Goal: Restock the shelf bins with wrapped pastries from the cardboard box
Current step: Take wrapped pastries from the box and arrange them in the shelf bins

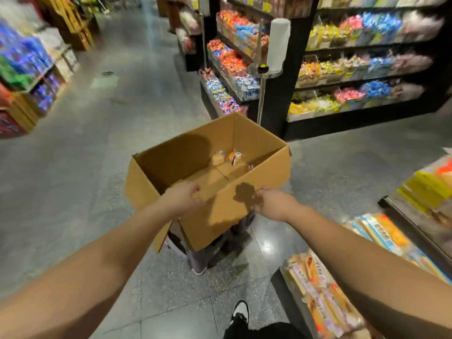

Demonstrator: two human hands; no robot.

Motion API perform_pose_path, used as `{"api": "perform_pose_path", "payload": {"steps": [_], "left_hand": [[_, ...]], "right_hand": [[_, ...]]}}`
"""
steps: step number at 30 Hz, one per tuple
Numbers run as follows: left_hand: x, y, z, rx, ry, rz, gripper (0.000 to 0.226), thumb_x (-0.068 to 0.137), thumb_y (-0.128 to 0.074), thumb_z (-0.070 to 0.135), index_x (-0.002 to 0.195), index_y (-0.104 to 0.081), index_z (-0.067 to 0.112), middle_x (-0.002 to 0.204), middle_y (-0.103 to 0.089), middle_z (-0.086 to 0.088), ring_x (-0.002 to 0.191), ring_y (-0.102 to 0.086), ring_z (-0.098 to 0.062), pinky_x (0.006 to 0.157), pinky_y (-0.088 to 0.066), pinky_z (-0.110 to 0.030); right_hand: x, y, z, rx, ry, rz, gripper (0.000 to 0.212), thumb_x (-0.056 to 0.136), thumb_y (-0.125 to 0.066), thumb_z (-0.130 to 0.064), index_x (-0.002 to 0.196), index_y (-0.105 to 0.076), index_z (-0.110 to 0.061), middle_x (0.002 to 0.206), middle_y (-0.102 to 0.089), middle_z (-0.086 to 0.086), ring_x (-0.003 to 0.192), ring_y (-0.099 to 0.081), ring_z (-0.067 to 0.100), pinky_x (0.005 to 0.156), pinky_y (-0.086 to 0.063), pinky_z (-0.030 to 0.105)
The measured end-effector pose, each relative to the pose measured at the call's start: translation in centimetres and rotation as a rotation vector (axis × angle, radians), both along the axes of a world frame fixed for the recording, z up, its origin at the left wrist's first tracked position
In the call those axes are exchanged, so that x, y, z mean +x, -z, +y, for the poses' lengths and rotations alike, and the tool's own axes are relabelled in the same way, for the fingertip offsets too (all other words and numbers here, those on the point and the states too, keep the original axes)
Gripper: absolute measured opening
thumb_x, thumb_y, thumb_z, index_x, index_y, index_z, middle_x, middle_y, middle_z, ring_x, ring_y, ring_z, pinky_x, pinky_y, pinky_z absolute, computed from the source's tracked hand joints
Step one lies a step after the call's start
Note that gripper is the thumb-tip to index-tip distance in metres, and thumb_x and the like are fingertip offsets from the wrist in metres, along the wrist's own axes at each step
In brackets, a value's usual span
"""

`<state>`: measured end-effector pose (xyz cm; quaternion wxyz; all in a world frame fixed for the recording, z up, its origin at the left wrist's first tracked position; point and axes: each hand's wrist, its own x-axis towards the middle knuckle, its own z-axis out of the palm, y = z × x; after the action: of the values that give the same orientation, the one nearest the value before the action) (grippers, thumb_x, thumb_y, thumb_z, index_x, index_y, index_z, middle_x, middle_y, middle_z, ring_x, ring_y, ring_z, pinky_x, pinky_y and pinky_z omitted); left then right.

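- We carry the open brown cardboard box [208, 167] level above the grey shop floor [73, 192], by its near wall
- Our left hand [182, 198] grips the rim; the right hand [270, 204] pinches the wall
- Two wrapped golden pastries [226, 157] lie loose at the bottom, so we avoid tilting

Bright overhead store light, glare on glossy floor [265, 245], motion-blurred shelves [362, 62], wide-angle bending at edges
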<state>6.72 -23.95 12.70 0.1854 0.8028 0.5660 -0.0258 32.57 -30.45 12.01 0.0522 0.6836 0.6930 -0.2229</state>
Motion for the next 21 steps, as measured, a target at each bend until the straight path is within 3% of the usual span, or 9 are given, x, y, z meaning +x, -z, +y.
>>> {"api": "perform_pose_path", "payload": {"steps": [5,10,18,21], "left_hand": [[1.9,1.1,8.1,-0.063,-0.066,-0.023,0.045,0.096,-0.054,0.036,0.139,-0.05,0.02,0.137,-0.052,-0.002,0.12,-0.054,-0.018,0.098,-0.048,-0.033],[2.6,3.3,13.5,-0.133,-0.119,-0.054,0.046,0.097,-0.052,0.036,0.14,-0.049,0.02,0.14,-0.049,-0.002,0.121,-0.054,-0.02,0.101,-0.048,-0.036],[1.9,8.6,23.0,-0.269,-0.106,-0.107,0.045,0.096,-0.056,0.033,0.138,-0.051,0.016,0.137,-0.054,-0.005,0.118,-0.056,-0.021,0.093,-0.047,-0.03],[1.6,10.5,26.9,-0.326,-0.081,-0.113,0.045,0.097,-0.055,0.033,0.138,-0.052,0.015,0.137,-0.054,-0.006,0.118,-0.056,-0.022,0.095,-0.047,-0.031]], "right_hand": [[2.3,0.3,8.5,-0.014,-0.017,-0.023,0.039,0.101,-0.05,-0.033,0.137,-0.052,-0.018,0.136,-0.051,0.005,0.115,-0.056,0.025,0.08,-0.04,0.027],[3.9,1.5,15.3,-0.06,0.002,-0.046,0.045,0.099,-0.053,-0.034,0.141,-0.052,-0.019,0.139,-0.053,0.005,0.121,-0.054,0.025,0.095,-0.043,0.03],[4.6,5.3,23.5,-0.15,0.167,-0.064,0.039,0.097,-0.051,-0.035,0.131,-0.057,-0.016,0.129,-0.061,0.008,0.111,-0.058,0.027,0.091,-0.048,0.034],[4.7,6.4,25.9,-0.196,0.233,-0.108,0.036,0.098,-0.051,-0.038,0.125,-0.06,-0.015,0.12,-0.064,0.006,0.096,-0.057,0.022,0.083,-0.05,0.034]]}}
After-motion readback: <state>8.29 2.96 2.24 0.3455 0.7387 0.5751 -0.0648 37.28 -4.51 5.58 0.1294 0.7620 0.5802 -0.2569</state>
